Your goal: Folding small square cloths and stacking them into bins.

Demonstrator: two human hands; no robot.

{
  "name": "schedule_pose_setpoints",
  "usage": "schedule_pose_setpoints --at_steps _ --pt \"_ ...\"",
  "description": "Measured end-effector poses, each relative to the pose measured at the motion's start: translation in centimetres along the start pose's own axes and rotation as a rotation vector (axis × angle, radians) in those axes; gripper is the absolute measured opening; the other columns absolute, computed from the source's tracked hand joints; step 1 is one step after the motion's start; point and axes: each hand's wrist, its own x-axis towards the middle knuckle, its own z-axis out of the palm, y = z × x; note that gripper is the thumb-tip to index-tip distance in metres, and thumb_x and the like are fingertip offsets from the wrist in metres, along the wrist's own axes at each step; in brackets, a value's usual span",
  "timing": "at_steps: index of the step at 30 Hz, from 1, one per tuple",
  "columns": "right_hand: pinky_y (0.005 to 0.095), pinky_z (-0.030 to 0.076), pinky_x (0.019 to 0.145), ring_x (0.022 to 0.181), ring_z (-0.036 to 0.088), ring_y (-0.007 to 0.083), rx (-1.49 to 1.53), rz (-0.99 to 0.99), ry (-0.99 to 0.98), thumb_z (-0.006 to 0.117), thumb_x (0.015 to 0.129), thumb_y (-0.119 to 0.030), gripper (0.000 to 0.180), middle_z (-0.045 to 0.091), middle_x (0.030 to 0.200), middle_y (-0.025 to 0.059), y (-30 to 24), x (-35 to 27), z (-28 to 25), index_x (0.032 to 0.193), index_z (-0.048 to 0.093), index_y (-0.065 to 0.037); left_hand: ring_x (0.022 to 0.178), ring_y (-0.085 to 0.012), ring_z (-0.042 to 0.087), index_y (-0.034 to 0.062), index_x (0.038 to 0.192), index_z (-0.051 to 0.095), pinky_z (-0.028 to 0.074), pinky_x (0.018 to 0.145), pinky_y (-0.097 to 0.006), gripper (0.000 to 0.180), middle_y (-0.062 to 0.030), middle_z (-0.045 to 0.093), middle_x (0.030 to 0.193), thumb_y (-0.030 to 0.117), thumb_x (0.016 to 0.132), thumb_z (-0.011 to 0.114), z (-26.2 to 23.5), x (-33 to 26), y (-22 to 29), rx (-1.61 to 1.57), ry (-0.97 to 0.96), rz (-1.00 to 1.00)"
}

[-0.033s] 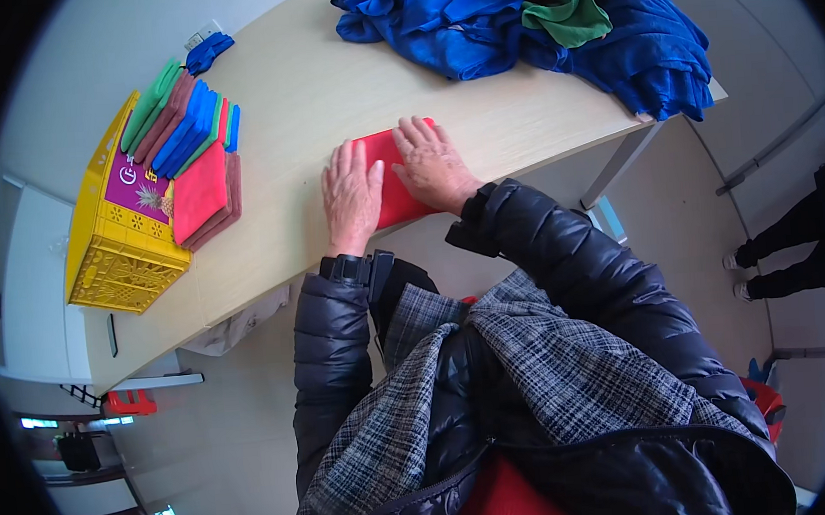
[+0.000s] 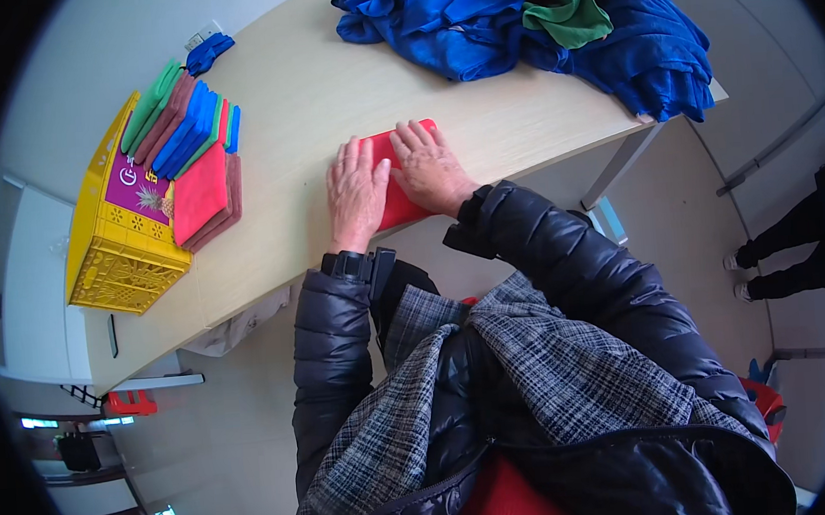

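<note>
A folded red cloth (image 2: 397,201) lies flat at the near edge of the table, partly covered by both hands. My left hand (image 2: 358,189) rests on its left side with the fingers stretched out. Across its right part lies my right hand (image 2: 430,172), palm down and fingers extended. The two thumbs nearly meet over the middle of the cloth. Neither hand grips anything; both press flat on the fabric.
On the left, a yellow plastic crate (image 2: 126,258) stands beside folded cloths (image 2: 188,130) in several colours. A heap of loose blue cloths (image 2: 454,25) with a green cloth (image 2: 568,19) covers the far right of the table (image 2: 277,104). At far right stands another person (image 2: 803,240).
My left hand has shifted slightly to the right over the red cloth, toward my right hand. My right hand has barely moved.
</note>
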Motion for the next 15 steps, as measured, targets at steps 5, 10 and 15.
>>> schedule_pose_setpoints --at_steps 5,10,15 --pt "0.0508 0.02 0.121 0.148 0.029 0.0357 0.059 0.02 -0.079 0.039 0.1 -0.036 0.061 0.036 0.157 0.0201 -0.1 0.2 1.9 0.148 0.04 0.001 0.149 -0.0313 0.026 0.0096 0.153 0.038 0.016 0.122 -0.049 0.07 -0.0135 0.032 0.16 0.058 0.103 0.033 1.7 1.0 0.3 -0.079 -0.127 0.036" --pt "0.0503 0.02 0.121 0.148 0.028 0.035 0.065 0.027 -0.068 0.04 0.1 -0.037 0.061 0.037 0.156 0.0198 0.2 -0.2 2.0 0.148 0.04 0.001 0.15 -0.0299 0.023 0.0097 0.154 0.037 0.015 0.123 -0.048 0.073 -0.0116 0.03 0.162 0.061 0.102 0.032 2.1 1.1 -0.1 -0.074 -0.15 0.03" --pt "0.0499 0.019 0.122 0.149 0.028 0.035 0.062 0.033 -0.076 0.039 0.101 -0.038 0.061 0.036 0.157 0.0197 0.1 0.1 2.0 0.149 0.041 0.0 0.151 -0.0302 0.022 0.0083 0.153 0.037 0.015 0.123 -0.048 0.075 -0.012 0.029 0.162 0.062 0.101 0.033 2.2 1.1 -0.2 -0.093 -0.132 0.0"
